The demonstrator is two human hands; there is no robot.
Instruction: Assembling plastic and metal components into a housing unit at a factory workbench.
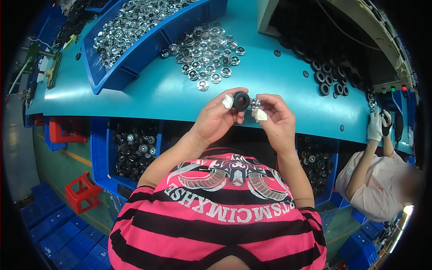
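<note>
Between the thumb and fingers of my left hand is a small black rubber tire, its hole turned toward me. Close beside it, my right hand pinches a shiny silver wheel rim. White wrapping covers a fingertip on each hand. Both hands are held over the near edge of the teal table. A loose pile of similar silver rims lies on the table beyond my hands. To the right, black tires spill from a dark heap.
A blue bin full of rims stands at the far left. Under the table edge, a left bin and a right one hold black wheels. A red stool stands at left. A co-worker's gloved hand works at the right.
</note>
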